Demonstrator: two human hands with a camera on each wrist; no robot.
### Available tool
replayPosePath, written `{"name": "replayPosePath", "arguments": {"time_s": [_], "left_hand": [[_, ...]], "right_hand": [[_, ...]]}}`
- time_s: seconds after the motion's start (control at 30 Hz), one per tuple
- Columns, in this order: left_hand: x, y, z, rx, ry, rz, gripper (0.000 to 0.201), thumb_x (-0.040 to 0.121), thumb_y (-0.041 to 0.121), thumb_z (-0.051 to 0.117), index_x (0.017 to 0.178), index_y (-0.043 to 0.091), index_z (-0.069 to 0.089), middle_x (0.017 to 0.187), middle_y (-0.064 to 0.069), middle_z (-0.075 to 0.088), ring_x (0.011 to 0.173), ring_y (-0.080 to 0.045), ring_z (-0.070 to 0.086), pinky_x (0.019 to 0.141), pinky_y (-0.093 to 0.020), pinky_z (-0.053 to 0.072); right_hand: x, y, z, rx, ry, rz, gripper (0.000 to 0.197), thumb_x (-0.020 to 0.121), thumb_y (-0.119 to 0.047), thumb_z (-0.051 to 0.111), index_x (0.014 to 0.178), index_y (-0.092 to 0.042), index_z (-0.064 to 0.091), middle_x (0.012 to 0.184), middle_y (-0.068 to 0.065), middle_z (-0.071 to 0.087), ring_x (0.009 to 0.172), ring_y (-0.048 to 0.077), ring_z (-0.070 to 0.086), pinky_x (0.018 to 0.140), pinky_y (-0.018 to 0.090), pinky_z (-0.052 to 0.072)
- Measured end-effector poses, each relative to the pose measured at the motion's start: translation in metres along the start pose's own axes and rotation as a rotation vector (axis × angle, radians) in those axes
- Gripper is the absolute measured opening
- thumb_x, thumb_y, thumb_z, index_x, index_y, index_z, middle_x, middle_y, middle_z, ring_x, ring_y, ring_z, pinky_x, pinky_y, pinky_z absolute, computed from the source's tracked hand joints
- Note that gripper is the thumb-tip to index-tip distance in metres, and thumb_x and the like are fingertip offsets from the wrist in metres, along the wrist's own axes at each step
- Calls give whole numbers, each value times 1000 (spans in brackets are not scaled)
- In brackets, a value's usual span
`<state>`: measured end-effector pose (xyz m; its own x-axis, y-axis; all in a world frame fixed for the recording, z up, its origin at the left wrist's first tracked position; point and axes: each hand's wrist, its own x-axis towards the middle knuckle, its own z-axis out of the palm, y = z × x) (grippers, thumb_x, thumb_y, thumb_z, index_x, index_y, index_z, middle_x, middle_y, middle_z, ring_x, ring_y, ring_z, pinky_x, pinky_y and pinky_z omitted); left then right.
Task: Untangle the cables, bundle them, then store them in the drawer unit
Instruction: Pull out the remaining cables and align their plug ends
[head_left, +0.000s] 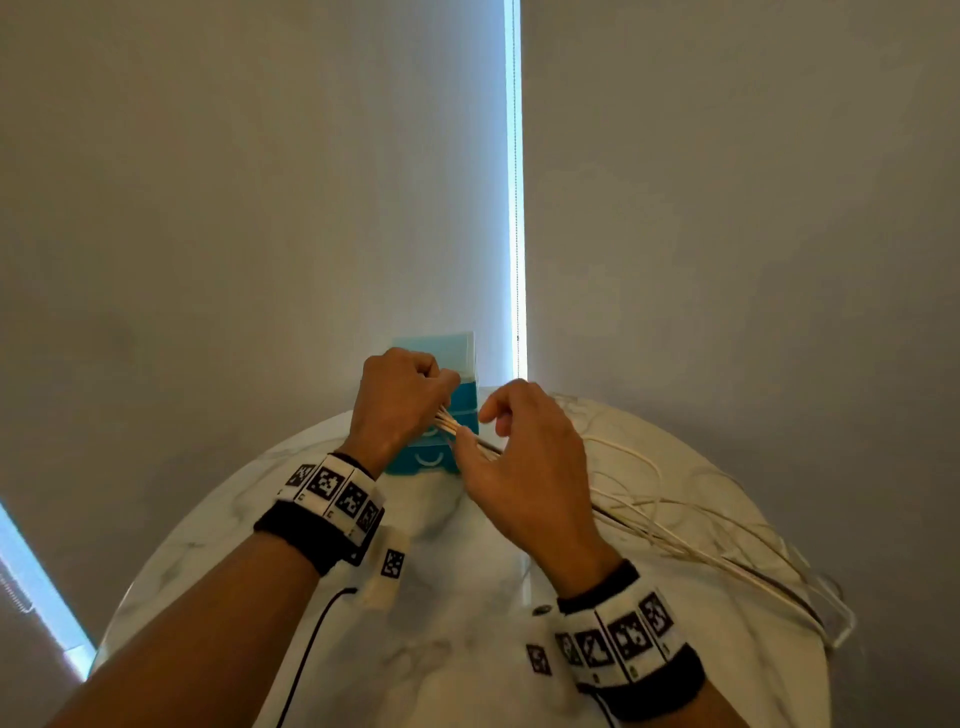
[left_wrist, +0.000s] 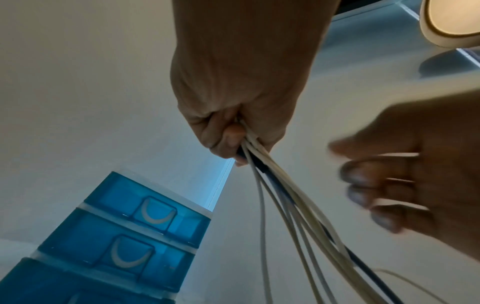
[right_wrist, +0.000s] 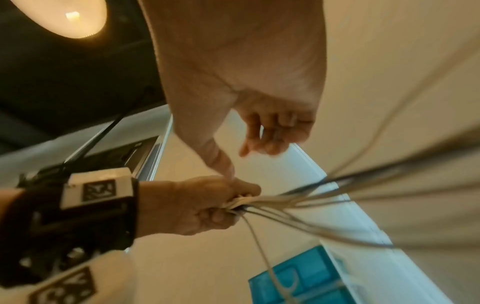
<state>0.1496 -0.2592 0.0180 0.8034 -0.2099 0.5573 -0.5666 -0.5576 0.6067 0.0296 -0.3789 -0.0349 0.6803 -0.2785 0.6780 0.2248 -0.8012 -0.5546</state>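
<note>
Several cream cables and a dark one (head_left: 670, 519) run as a bunch from the right side of the table up into my left hand (head_left: 402, 400), whose fist grips one end of them (left_wrist: 283, 201). My right hand (head_left: 519, 447) hovers just right of that fist with its fingers loosely curled and holding nothing; its thumb (right_wrist: 221, 160) points down at the left hand (right_wrist: 202, 205). Behind both hands stands the blue drawer unit (head_left: 457, 410), with its drawers (left_wrist: 130, 236) closed.
The round white marble table (head_left: 467, 623) carries loose cable loops (head_left: 779, 561) out to its right edge. A black wrist-camera lead (head_left: 311, 644) hangs under my left forearm. A blind cord (head_left: 515, 208) hangs behind the drawer unit.
</note>
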Motion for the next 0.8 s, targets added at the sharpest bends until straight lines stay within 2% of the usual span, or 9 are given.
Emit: {"name": "replayPosePath", "arguments": {"time_s": [0.07, 0.1, 0.17, 0.27, 0.4, 0.5, 0.6, 0.73, 0.8], "left_hand": [[-2, 3, -3, -1, -15, 2, 34, 91, 20, 70, 58, 16, 67, 56, 2, 62, 51, -9, 57, 63, -19, 46], [-3, 4, -4, -6, -20, 4, 35, 92, 20, 71, 58, 17, 66, 56, 1, 62, 52, -10, 58, 64, -19, 45], [-3, 4, -9, -14, -25, 1, 38, 93, 20, 71, 56, 19, 62, 56, 1, 60, 52, -10, 55, 65, -19, 44], [-5, -1, -19, -7, -17, -32, 35, 91, 20, 71, 57, 15, 64, 57, -2, 60, 52, -11, 51, 61, -20, 41], [-8, -16, -39, -18, -13, -98, 26, 85, 21, 72, 64, 7, 74, 62, -11, 69, 54, -15, 55, 59, -29, 47], [-5, -34, -54, -51, 17, -155, 29, 85, 25, 71, 60, 13, 74, 64, -11, 72, 58, -18, 60, 67, -37, 56], [-6, -43, -57, -56, 32, -182, 29, 84, 25, 72, 58, 12, 74, 64, -12, 72, 57, -18, 59, 68, -40, 57], [-11, -51, -51, -74, 55, -181, 31, 85, 25, 71, 58, 11, 73, 59, -9, 69, 54, -14, 55, 63, -33, 49], [-18, -59, -44, -107, 78, -199, 31, 85, 26, 71, 57, 13, 73, 53, -3, 66, 51, -12, 55, 61, -30, 50]], "right_hand": [[10, 5, 10, -208, -228, -40, 37, 92, -44, 69, 120, -24, 55, 115, -8, 55, 107, 11, 52, 90, 32, 47], [16, 2, 16, -205, -339, -11, 34, 97, -45, 65, 120, -22, 58, 116, -4, 59, 109, 15, 57, 92, 35, 51], [24, -6, 28, -73, -447, 61, 32, 106, -48, 54, 108, -18, 65, 105, 2, 70, 96, 21, 69, 87, 42, 60], [33, -15, 34, -58, -533, 73, 47, 106, -56, 44, 98, -17, 69, 98, 5, 73, 87, 23, 71, 83, 46, 63], [45, -18, 15, -182, -698, 64, 31, 98, -45, 54, 102, -18, 69, 90, 3, 71, 79, 22, 70, 78, 39, 65], [53, -15, -10, -313, -812, 85, 30, 103, -39, 52, 79, -21, 58, 66, 0, 58, 55, 17, 56, 55, 25, 51], [62, -10, -21, -449, -799, 115, 37, 100, -47, 54, 81, -17, 63, 64, 0, 60, 50, 14, 53, 49, 21, 46], [62, -7, -26, -554, -705, 116, 34, 98, -47, 57, 84, -17, 65, 71, -2, 62, 62, 13, 56, 64, 28, 50], [54, -8, -24, -597, -569, 74, 28, 99, -40, 58, 83, -17, 64, 73, -3, 59, 64, 12, 55, 62, 26, 46]]}}
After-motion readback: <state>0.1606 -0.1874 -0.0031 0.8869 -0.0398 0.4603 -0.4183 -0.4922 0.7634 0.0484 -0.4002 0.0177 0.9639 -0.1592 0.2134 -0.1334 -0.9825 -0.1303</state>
